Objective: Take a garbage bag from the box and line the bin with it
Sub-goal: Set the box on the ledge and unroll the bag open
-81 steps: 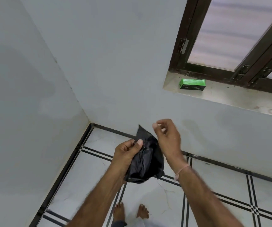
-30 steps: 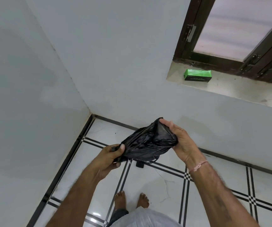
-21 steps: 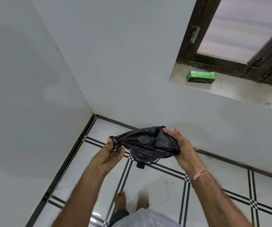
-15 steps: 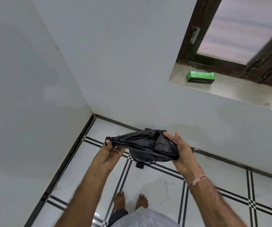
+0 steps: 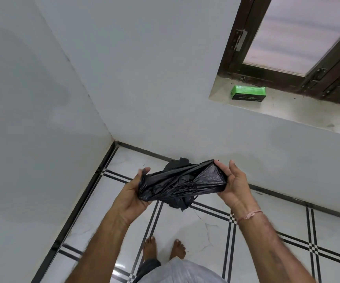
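Both hands grasping the black garbage bag [image 5: 182, 183], one at each end. Left hand [image 5: 133, 193] pinches the bunched left end between thumb and fingers. Right hand [image 5: 233, 184] has thumb and fingers clamped on the right end, where the plastic fans out a bit. Bag is stretched crumpled between the two grips at mid-air, loose folds hanging just below the middle and a flap poking up behind. Pink thread bracelet [image 5: 250, 215] on the right wrist. Below the grip: white tiled floor [image 5: 206, 231] with black lines, bare feet [image 5: 163, 248]. Up and right of the grip, well apart: green box [image 5: 247, 92] lying on the window sill [image 5: 287, 107].
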Available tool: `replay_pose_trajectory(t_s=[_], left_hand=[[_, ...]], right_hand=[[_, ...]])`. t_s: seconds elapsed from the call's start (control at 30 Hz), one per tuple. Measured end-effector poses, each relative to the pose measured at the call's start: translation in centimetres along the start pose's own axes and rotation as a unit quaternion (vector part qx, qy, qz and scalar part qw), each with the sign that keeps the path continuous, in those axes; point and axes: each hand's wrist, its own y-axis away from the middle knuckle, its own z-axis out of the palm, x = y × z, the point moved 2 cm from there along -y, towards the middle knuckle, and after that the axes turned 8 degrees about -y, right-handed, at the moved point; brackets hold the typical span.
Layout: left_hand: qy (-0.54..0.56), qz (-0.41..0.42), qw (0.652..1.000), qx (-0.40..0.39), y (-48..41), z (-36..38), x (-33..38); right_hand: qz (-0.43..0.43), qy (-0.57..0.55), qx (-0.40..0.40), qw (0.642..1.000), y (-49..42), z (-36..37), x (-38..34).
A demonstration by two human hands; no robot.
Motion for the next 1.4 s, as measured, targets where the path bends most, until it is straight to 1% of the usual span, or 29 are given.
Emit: replay_pose_trajectory(t_s=[0.1, 0.27, 0.33, 0.43, 0.57, 0.63, 0.7, 0.8, 0.93, 1.0, 1.07, 1.1, 1.17, 1.2, 1.27, 1.4], left_hand=[[-0.007, 0.018, 1.000, -0.014, 0.1, -0.3, 0.3], [-0.030, 0.035, 0.999, 0.000, 0.2, -0.9, 0.2], [-0.053, 0.028, 0.998, 0.010, 0.2, -1.4, -0.2], [-0.114, -0.001, 0.993, 0.016, 0.1, -1.9, -0.9], [-0.104, -0.010, 0.994, -0.021, 0.5, -2.1, -1.1], [-0.133, -0.009, 0.990, -0.033, 0.6, -2.1, -0.8], [-0.151, -0.005, 0.988, -0.028, 0.5, -2.0, -0.6], [-0.123, 0.000, 0.992, -0.005, 0.2, -1.9, -0.2], [-0.020, 0.003, 0.998, 0.066, -0.6, -2.4, 0.0], [0.025, 0.016, 0.997, 0.068, -0.9, -2.7, 0.2], [0.050, 0.026, 0.998, 0.042, -1.1, -3.3, 0.7], [0.030, 0.029, 0.999, 0.026, -1.0, -3.5, 0.9], [-0.093, 0.028, 0.995, 0.010, -0.8, -3.9, 1.2], [-0.163, 0.021, 0.986, 0.012, -0.9, -4.0, 1.0], [-0.258, -0.008, 0.966, 0.022, -1.1, -4.2, 0.7], [-0.382, -0.039, 0.921, 0.057, -1.3, -4.3, 0.1]], right_hand=[[0.031, 0.002, 0.028, 0.999, -0.6, -0.3, 0.2], [0.057, -0.020, 0.044, 0.997, -1.1, -1.0, 0.6], [0.050, -0.028, 0.045, 0.997, -1.3, -1.4, 0.5], [0.030, -0.028, 0.036, 0.999, -1.4, -1.5, 0.4], [0.001, -0.004, 0.019, 1.000, -1.4, -1.0, 0.1], [-0.007, 0.017, 0.015, 1.000, -1.5, -0.9, 0.0], [-0.017, 0.033, 0.017, 0.999, -1.7, -1.1, -0.1], [-0.030, 0.055, 0.017, 0.998, -1.8, -1.0, -0.2], [-0.054, 0.103, 0.009, 0.993, -1.2, -0.4, 0.0], [-0.062, 0.116, 0.012, 0.991, -1.0, -0.4, -0.2], [-0.070, 0.124, 0.018, 0.990, -1.2, -0.8, -0.4], [-0.073, 0.127, 0.019, 0.989, -1.3, -1.1, -0.5], [-0.081, 0.128, 0.019, 0.988, -1.6, -1.5, -0.8], [-0.085, 0.130, 0.019, 0.988, -1.7, -1.6, -0.9], [-0.088, 0.136, 0.016, 0.987, -1.7, -1.4, -1.1], [-0.101, 0.151, 0.013, 0.983, -1.8, -0.7, -1.3]])
